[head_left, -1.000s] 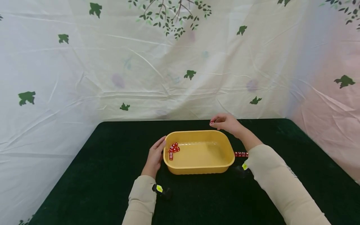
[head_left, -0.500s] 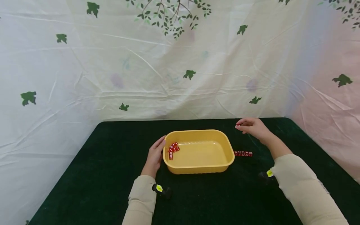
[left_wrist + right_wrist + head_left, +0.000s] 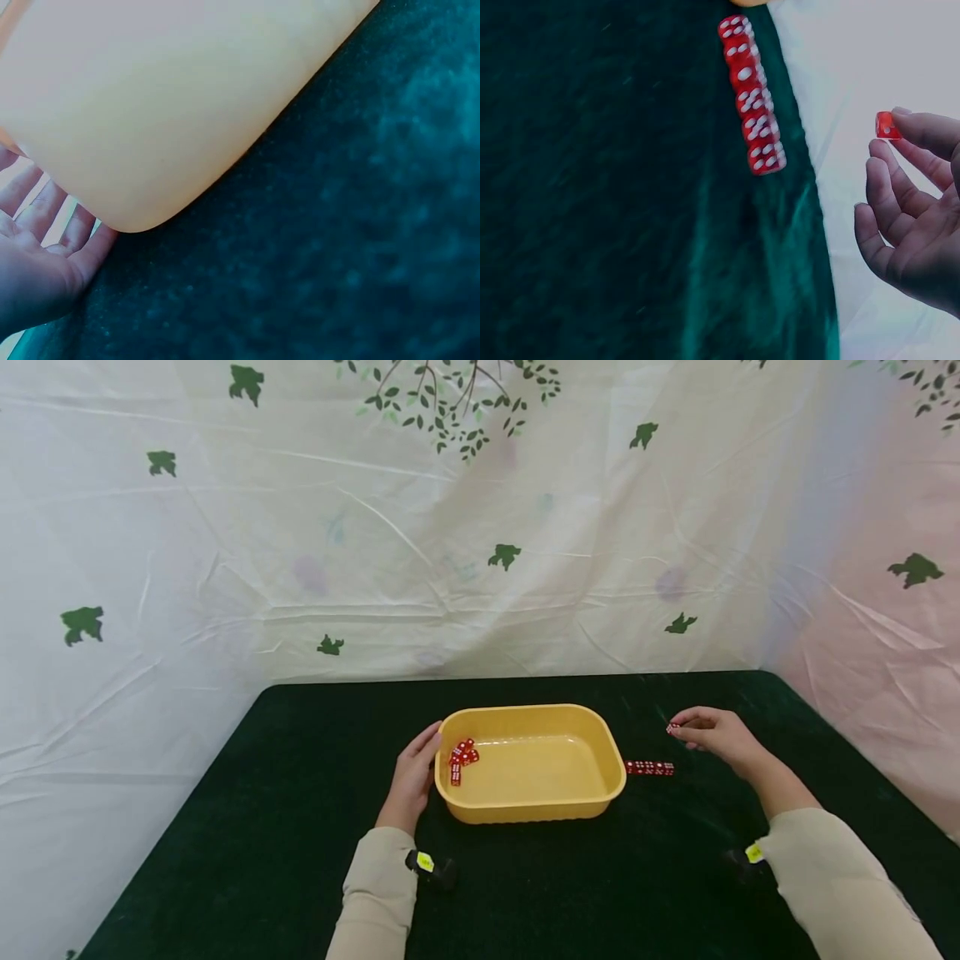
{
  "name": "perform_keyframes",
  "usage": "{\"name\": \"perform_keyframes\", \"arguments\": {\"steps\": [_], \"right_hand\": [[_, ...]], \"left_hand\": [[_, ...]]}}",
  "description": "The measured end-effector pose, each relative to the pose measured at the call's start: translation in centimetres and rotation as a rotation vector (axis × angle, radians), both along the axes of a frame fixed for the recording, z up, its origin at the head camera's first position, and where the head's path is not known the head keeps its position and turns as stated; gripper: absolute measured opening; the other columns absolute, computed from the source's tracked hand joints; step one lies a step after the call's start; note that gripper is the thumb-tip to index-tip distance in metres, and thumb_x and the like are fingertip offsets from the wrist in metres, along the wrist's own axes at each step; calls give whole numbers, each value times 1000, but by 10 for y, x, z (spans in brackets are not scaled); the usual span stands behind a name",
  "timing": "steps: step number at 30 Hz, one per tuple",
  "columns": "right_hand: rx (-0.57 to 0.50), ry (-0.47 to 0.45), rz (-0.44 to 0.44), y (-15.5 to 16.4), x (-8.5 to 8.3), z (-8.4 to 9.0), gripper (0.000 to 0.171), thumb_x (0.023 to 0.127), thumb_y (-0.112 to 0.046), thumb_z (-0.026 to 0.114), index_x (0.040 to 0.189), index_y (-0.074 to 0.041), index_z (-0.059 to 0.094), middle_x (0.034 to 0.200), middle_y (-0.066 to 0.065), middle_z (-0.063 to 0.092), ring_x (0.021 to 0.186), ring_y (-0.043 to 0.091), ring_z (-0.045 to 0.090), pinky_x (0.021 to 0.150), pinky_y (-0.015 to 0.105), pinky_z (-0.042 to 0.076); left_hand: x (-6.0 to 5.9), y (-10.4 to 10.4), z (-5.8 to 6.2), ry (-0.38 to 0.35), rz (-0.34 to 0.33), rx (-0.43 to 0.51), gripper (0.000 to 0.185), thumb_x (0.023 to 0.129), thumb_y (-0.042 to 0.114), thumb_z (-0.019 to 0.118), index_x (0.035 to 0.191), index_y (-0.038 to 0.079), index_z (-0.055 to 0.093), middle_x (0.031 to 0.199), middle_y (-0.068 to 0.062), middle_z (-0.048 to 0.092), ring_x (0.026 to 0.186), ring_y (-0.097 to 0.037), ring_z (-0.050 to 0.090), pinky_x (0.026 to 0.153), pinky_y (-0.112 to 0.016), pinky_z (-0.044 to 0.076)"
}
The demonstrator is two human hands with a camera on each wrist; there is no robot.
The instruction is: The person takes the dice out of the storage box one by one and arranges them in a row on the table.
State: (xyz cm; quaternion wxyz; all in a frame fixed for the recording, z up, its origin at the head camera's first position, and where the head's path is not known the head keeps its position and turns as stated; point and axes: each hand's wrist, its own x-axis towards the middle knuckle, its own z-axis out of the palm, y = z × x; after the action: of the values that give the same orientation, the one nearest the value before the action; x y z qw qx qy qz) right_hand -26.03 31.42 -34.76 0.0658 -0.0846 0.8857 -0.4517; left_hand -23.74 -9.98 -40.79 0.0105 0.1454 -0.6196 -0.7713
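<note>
My right hand [image 3: 716, 732] pinches a single red die [image 3: 887, 125] with white dots between thumb and fingertip, above the table to the right of the tub. Nearby, a straight row of red dice [image 3: 650, 768] runs out from the tub's right side; the right wrist view shows the same dice row [image 3: 754, 97] packed face to face. My left hand [image 3: 410, 777] rests with extended fingers along the left wall of the yellow tub [image 3: 536, 812]. Inside it, a loose cluster of red dice [image 3: 463, 753] lies at the left end.
A dark green cloth [image 3: 300, 827] covers the table. Behind and at the sides hangs a pale curtain [image 3: 420, 610] printed with leaves and birds. Small black wrist cameras [image 3: 442, 872] are strapped near both sleeves.
My right hand has carried the die from behind the tub's right rear corner out to the right, then lower and nearer the row's outer end. The left hand stays on the tub.
</note>
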Motion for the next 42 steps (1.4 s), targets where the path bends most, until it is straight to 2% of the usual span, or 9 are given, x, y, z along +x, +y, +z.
{"name": "perform_keyframes", "arguments": {"steps": [8,19,30,42], "right_hand": [[-7,-60,3,16,7,-21,41,86,-29,52,107,6,48,99,17,52,84,31,50,70,36,43],[7,-112,10,26,15,-36,40,86,-28,53,106,6,49,100,17,49,82,25,50,68,33,42],[17,-85,31,22,15,-46,32,86,-21,54,102,6,52,91,13,50,77,24,46,64,32,41],[27,-101,40,19,18,-45,30,87,-16,51,106,8,50,87,12,53,77,24,47,64,32,41]], "left_hand": [[2,2,-3,1,5,-9,39,82,39,54,118,23,52,123,3,44,109,-17,41,90,-37,35],[7,2,-2,12,-1,-8,43,81,42,54,119,23,51,124,4,43,110,-15,40,90,-37,34],[10,4,-2,12,4,-15,41,83,40,53,120,23,50,125,3,42,110,-16,41,90,-37,34],[12,5,-3,16,10,-20,41,81,42,55,118,25,52,123,5,44,108,-15,42,90,-34,35]]}}
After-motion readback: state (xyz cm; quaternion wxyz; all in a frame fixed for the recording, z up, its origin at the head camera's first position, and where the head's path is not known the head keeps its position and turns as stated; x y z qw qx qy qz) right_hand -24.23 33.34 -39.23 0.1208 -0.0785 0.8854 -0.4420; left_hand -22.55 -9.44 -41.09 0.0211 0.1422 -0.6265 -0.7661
